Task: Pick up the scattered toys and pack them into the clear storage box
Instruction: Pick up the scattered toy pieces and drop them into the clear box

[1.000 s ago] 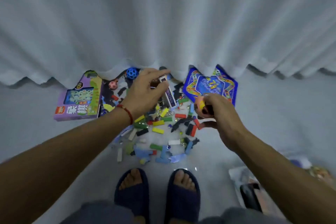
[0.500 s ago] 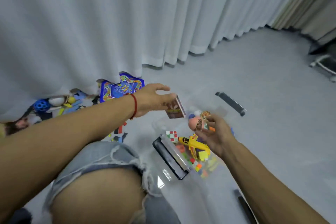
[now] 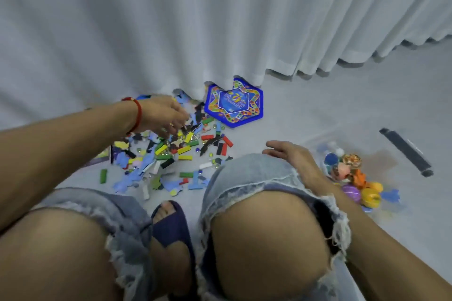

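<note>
A pile of small scattered toys (image 3: 176, 154), coloured blocks, blue puzzle pieces and marbles, lies on the grey floor by the curtain. My left hand (image 3: 163, 115), with a red bracelet on its wrist, reaches down over the pile's far side, fingers pointing down; it is blurred and I cannot tell if it holds a piece. My right hand (image 3: 288, 154) rests flat on my right knee with straight fingers, holding nothing. The clear storage box (image 3: 381, 161) stands at the right, with balls and figures (image 3: 352, 173) inside.
A blue star-patterned hexagonal game board (image 3: 234, 105) lies beyond the pile at the curtain's hem. The box's black handle (image 3: 406, 151) shows at the far right. A white curtain (image 3: 195, 19) hangs behind. My knees and a dark slipper (image 3: 171, 225) fill the foreground.
The view swung back left to the pile. My left hand no longer holds the card box and now reaches into the pile. My right hand released the small figure and rests on my knee.
</note>
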Demonstrator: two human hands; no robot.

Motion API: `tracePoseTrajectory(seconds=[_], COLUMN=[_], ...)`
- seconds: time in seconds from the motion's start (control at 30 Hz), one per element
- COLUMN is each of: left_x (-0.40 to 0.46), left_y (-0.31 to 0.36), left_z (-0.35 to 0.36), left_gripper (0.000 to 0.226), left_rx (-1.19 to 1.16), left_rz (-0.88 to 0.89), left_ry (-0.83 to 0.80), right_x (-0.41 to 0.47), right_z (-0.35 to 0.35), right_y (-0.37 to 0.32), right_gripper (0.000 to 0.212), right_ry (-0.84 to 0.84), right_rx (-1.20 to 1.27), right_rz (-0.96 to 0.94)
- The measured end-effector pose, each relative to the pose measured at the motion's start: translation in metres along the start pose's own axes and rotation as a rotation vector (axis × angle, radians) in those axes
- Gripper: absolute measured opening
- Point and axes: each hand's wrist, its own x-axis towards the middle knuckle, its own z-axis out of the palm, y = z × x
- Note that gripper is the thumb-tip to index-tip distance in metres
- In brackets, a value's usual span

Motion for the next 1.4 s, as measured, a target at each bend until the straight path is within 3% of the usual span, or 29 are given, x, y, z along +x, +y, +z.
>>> tracePoseTrajectory(seconds=[0.13, 0.27, 0.43, 0.53, 0.7, 0.83, 0.97, 1.03, 1.1, 1.27, 1.4], left_x=[-0.005, 0.007, 0.037, 0.063, 0.105, 0.12, 0.126, 0.129, 0.131, 0.13, 0.119], left_y=[-0.074, -0.138, -0.204, -0.226, -0.245, -0.261, -0.263, -0.262, -0.257, -0.247, -0.247], left_z=[-0.006, 0.032, 0.092, 0.126, 0.164, 0.168, 0.165, 0.163, 0.162, 0.16, 0.159], left_gripper=[0.015, 0.015, 0.026, 0.044, 0.057, 0.052, 0.05, 0.051, 0.049, 0.038, 0.032], left_rx=[-0.081, -0.094, -0.031, 0.066, 0.458, 0.538, 0.675, 0.733, 0.78, 0.861, 0.69], left_rz=[-0.102, -0.191, -0.195, -0.122, 0.006, 0.122, 0.223, 0.234, 0.232, 0.251, 0.187], left_ry=[0.08, 0.176, 0.261, 0.249, 0.334, 0.389, 0.478, 0.493, 0.471, 0.392, 0.513], right_x=[0.044, 0.087, 0.145, 0.174, 0.199, 0.213, 0.218, 0.217, 0.213, 0.202, 0.191], right_z=[0.079, 0.128, 0.132, 0.119, 0.113, 0.111, 0.117, 0.117, 0.115, 0.118, 0.124], right_y=[0.021, 0.058, 0.114, 0.149, 0.182, 0.189, 0.179, 0.176, 0.173, 0.18, 0.188], right_gripper=[0.014, 0.013, 0.042, 0.052, 0.037, 0.027, 0.019, 0.014, 0.016, 0.015, 0.045], right_ry=[-0.152, -0.286, -0.355, -0.367, -0.37, -0.389, -0.425, -0.462, -0.501, -0.434, -0.392], right_rx=[-0.28, -0.657, -1.431, -1.628, -1.659, -1.624, -1.755, -1.756, -1.587, -1.358, -1.468], right_rz=[0.009, -0.034, -0.222, -0.363, -0.58, -0.762, -0.845, -0.836, -0.71, -0.529, -0.419])
